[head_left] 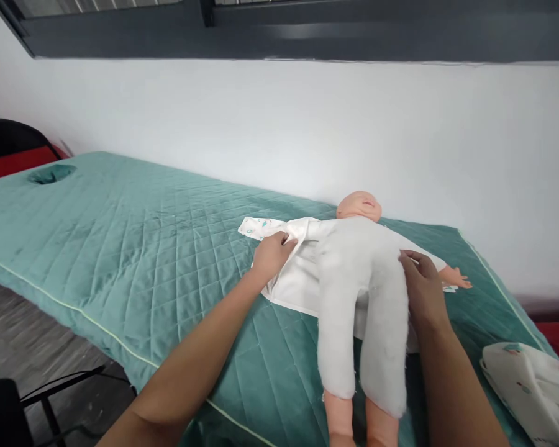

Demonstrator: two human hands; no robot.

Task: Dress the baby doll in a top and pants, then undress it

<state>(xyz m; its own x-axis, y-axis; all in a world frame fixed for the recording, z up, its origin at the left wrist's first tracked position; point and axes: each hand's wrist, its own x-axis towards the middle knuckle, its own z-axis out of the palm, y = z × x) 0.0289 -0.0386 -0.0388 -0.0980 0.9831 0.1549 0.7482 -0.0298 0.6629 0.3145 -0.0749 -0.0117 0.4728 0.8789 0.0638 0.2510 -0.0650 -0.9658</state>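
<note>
A baby doll (361, 292) with a white cloth body lies on its back on a green quilted bed (135, 261), head toward the wall. An opened white patterned garment (293, 282) is spread under it. My left hand (272, 254) rests on the garment's left side by the sleeve, fingers closed on the fabric. My right hand (422, 282) lies against the doll's right flank, fingers curled on the garment edge there, beside the doll's bare hand (456, 277).
A folded white patterned cloth (531, 388) sits at the bed's near right corner. The bed has a face hole (51, 174) at its far left end. A white wall runs behind. A black chair frame (51, 397) stands on the floor, lower left.
</note>
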